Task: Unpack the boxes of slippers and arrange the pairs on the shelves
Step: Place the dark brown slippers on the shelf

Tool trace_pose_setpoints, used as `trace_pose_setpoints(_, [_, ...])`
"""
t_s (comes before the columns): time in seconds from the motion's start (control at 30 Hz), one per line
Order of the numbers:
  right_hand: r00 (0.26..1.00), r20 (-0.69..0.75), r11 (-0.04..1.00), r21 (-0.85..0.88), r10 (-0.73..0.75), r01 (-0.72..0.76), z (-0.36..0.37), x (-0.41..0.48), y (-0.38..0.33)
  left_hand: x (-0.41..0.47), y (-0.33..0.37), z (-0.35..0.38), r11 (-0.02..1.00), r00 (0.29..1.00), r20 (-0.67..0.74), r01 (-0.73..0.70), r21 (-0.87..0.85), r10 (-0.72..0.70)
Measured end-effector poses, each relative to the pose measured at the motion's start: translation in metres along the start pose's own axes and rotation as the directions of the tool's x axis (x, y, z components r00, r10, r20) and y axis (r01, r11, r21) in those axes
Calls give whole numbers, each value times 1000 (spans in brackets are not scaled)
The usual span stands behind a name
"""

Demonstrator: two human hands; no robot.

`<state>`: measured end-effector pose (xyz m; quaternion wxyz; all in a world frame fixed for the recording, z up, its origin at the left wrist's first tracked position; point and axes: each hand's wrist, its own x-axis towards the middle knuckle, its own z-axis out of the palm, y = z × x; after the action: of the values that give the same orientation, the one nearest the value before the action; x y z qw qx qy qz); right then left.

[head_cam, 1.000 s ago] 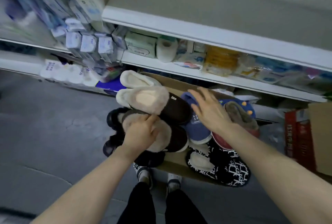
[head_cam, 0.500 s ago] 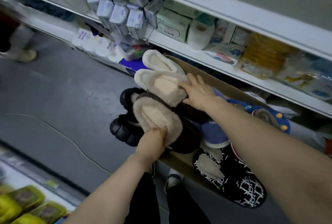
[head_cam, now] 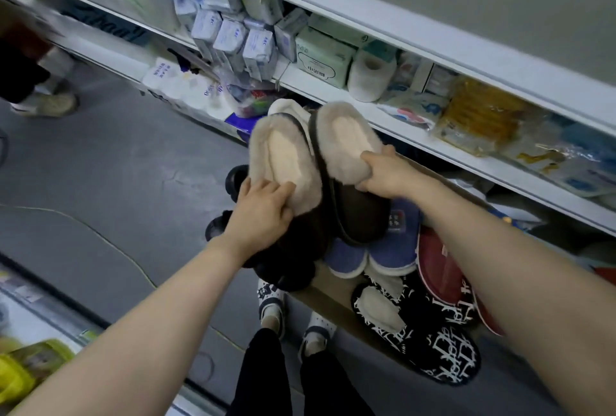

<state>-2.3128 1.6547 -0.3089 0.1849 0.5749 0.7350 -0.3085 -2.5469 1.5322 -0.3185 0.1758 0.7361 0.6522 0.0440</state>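
Note:
Two dark brown slippers with beige fur lining are held side by side above a cardboard box [head_cam: 336, 299]. My left hand [head_cam: 263, 209] grips the left brown slipper [head_cam: 283, 162] at its fur collar. My right hand [head_cam: 386, 175] grips the right brown slipper [head_cam: 346, 142] the same way. Under them in the box lie blue slippers [head_cam: 390, 249], a red slipper [head_cam: 440, 269], black-and-white patterned slippers [head_cam: 433, 345], black slippers [head_cam: 233, 178] and a white furry slipper [head_cam: 286, 108] at the far end.
White shelves [head_cam: 400, 28] run along the right, stocked with tissue packs [head_cam: 323, 55], a paper roll [head_cam: 370, 78] and wrapped goods. Grey floor with a yellow cable [head_cam: 100, 235] lies left. Another person's shoe [head_cam: 50, 103] stands far left. My own feet [head_cam: 293, 319] are below the box.
My right hand has closed on the second brown slipper and both slippers have been lifted and turned side by side, heels away from me. The view has shifted left.

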Motion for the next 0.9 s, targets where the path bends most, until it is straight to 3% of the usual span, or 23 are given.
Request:
trace_pose_setpoints(0.07, [998,20,997,35,67,-68,1,-6,6,14,-2,3,1000,1000,16,10,-24,-9])
trace_pose_setpoints(0.2, [990,-112,959,277,84,-50,45,-14,19,17,-5,29,983,991,1,130,-131,-130])
trace_pose_setpoints(0.3, [987,-64,910,400,145,-107,81,-10,28,8,0,42,871,942,97,333,-362,-320])
trace_pose_setpoints(0.37, [981,-90,888,446,173,-116,98,-6,34,4,1,54,775,914,176,404,-485,-366])
trace_pose_setpoints(0.47, [975,-126,821,565,183,-81,106,-7,37,2,0,69,651,874,204,469,-597,-442])
trace_pose_setpoints(0.53, [979,-116,792,606,170,-66,108,-6,38,6,2,76,619,843,239,521,-588,-482])
trace_pose_setpoints(0.63, [981,-77,771,630,179,-91,111,-4,39,16,0,79,618,818,292,568,-544,-495])
trace_pose_setpoints(0.77, [976,-48,708,696,212,-120,112,-4,41,21,-14,74,544,814,369,576,-610,-449])
trace_pose_setpoints(0.9, [964,-103,637,767,247,-81,113,-12,38,11,-22,64,254,826,426,531,-808,-369])
